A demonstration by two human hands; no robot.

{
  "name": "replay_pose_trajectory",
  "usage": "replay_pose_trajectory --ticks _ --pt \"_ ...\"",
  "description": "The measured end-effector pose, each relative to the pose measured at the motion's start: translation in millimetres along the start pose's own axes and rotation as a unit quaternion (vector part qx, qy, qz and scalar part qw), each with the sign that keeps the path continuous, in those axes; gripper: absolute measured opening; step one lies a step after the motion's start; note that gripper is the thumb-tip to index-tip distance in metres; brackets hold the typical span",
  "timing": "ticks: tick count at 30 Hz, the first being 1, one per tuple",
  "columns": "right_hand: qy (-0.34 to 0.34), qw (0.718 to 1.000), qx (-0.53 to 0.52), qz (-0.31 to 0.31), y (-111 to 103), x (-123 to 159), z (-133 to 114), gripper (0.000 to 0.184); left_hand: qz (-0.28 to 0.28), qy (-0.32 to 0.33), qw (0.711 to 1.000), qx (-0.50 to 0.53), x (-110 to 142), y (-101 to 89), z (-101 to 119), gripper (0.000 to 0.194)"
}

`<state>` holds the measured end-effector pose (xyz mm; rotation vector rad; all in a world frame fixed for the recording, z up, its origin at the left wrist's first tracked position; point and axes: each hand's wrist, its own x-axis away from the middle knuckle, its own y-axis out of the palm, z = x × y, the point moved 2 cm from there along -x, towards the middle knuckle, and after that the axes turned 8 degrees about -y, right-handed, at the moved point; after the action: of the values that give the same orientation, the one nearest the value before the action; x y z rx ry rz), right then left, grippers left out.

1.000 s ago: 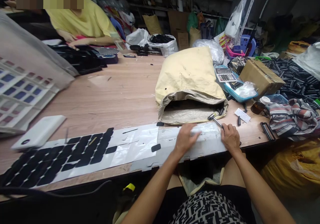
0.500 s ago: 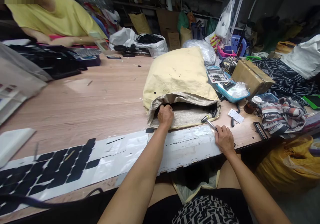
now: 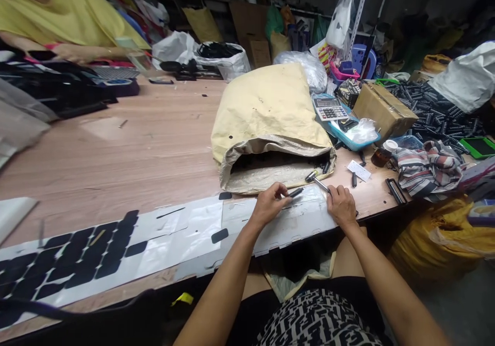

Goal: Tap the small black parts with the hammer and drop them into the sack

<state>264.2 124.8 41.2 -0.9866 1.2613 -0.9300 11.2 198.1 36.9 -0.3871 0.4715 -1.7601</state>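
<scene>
My left hand [image 3: 268,205] pinches a small black stick-shaped part [image 3: 296,192] just in front of the open mouth of a tan paper sack [image 3: 266,109]. Beside it, my right hand [image 3: 340,207] is closed on the handle of a small metal-headed tool [image 3: 314,178], resting on a long white backing sheet [image 3: 193,222] along the table's near edge. Black adhesive pads [image 3: 77,258] cover the sheet's left part.
A calculator [image 3: 329,109] on a blue tray, a cardboard box [image 3: 382,110], a striped cloth [image 3: 429,168] and piles of black parts [image 3: 433,111] crowd the right. Another person in yellow [image 3: 69,16] works at the far left. The wooden table [image 3: 147,145] stretches between.
My left hand came out of the sack's mouth holding a small black part and moved back toward the white sheet. The right hand stayed put on the tool.
</scene>
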Motion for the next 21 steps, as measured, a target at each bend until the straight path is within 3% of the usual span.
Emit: replay_pose_trajectory --ticks 3,8,12,17,21 --pt "0.001 1.0 -0.001 -0.004 -1 1 -1 0.028 -0.039 0.007 0.999 -0.012 19 18.3 -2 0.021" --pt "0.007 1.0 -0.007 -0.005 -3 0 1 0.028 0.013 0.022 0.994 -0.106 26 38.5 1 0.018" --pt "0.004 0.999 -0.04 -0.01 -6 -3 4 0.031 0.008 0.027 0.994 -0.109 24 39.4 4 0.016" --pt "0.047 0.973 -0.224 0.035 -22 15 0 0.037 0.016 0.031 0.993 -0.11 24 37.6 6 0.016" --pt "0.024 0.937 -0.345 0.042 -37 45 -15 0.036 0.017 0.022 0.994 -0.107 23 38.2 5 0.016"
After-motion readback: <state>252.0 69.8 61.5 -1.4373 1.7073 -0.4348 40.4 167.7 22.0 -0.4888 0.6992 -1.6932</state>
